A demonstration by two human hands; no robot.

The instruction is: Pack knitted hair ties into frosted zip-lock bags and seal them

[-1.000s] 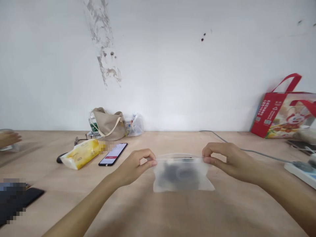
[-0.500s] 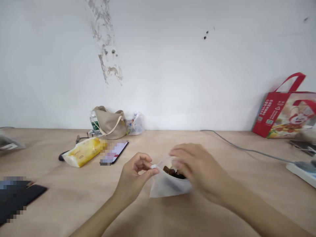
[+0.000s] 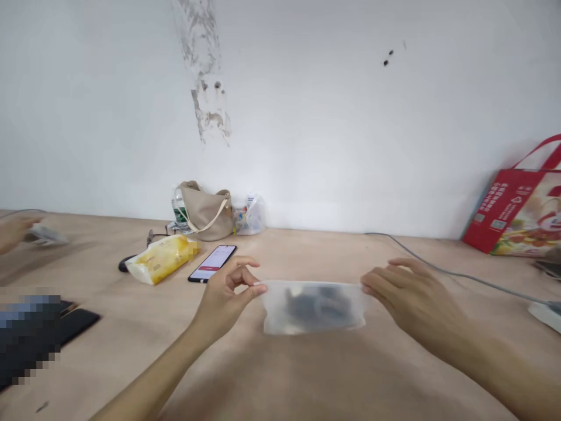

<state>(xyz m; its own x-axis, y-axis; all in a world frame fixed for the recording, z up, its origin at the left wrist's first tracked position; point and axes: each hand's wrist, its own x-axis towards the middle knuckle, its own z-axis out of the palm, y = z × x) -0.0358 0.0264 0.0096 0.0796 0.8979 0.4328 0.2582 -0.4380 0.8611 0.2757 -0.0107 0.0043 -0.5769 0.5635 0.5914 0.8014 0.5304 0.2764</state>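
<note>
A frosted, see-through plastic bag (image 3: pixel 313 310) is stretched flat between my two hands, its top edge straight and level. Dark contents and a paler bit show blurred through it; what they are I cannot make out. My left hand (image 3: pixel 230 292) pinches the bag's upper left corner between thumb and finger. At the upper right corner, my right hand (image 3: pixel 394 292) has its fingers closed on the edge, the thumb hidden behind them.
Behind my left hand lie a phone (image 3: pixel 213 263) and a yellow tissue pack (image 3: pixel 162 257). A beige handbag (image 3: pixel 205 213) leans by the wall. A red shopping bag (image 3: pixel 504 204) and a grey cable (image 3: pixel 433 266) are on the right. Another person's hand (image 3: pixel 15 233) shows at far left.
My right hand has moved right to the bag's other corner. The bag's mouth, open before with brown and black contents visible, is now drawn straight. Another person's hand has appeared at left.
</note>
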